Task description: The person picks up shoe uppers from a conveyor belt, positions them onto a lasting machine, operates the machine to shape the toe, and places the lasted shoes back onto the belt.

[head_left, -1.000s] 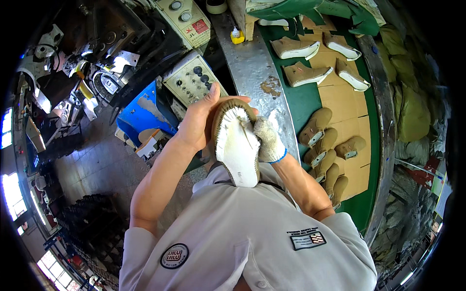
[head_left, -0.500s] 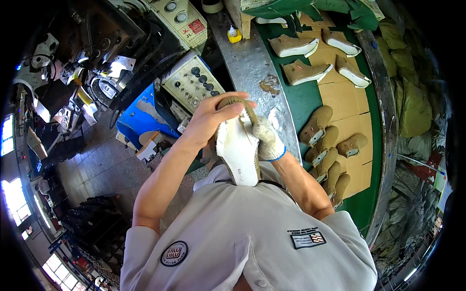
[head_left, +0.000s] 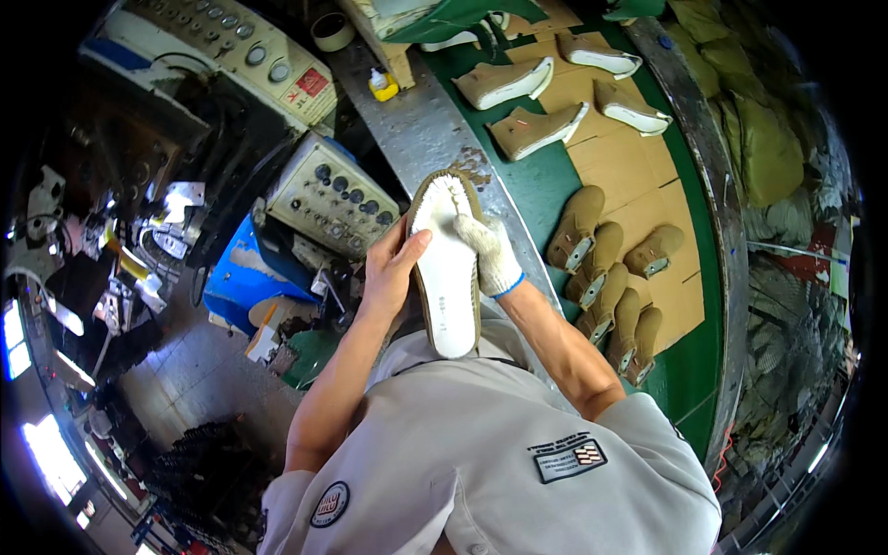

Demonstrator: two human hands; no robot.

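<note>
A tan shoe upper (head_left: pixel 449 291) is held bottom-up in front of my body, its white insole board facing me and its gathered brown edge curving round the far end. My bare left hand (head_left: pixel 392 266) is closed on its left side, thumb laid on the rim of the white bottom. On the right side, my right hand (head_left: pixel 493 256) wears a white knit glove with a blue cuff. Its thumb presses the white bottom near the gathered edge, while the other fingers are mostly hidden behind the shoe.
Several tan shoe uppers (head_left: pixel 575 228) lie on cardboard (head_left: pixel 684 282) over a green bench top at right. A metal ledge (head_left: pixel 416 125) carries a small yellow-white bottle (head_left: pixel 382 85) and a tape roll (head_left: pixel 332 31). At left stand a control box with knobs (head_left: pixel 324 199) and a blue machine part (head_left: pixel 236 277).
The shoe upper's far end has tipped up, showing more of its white bottom. My left hand has slid from the far end down to the left side. The whole view has shifted.
</note>
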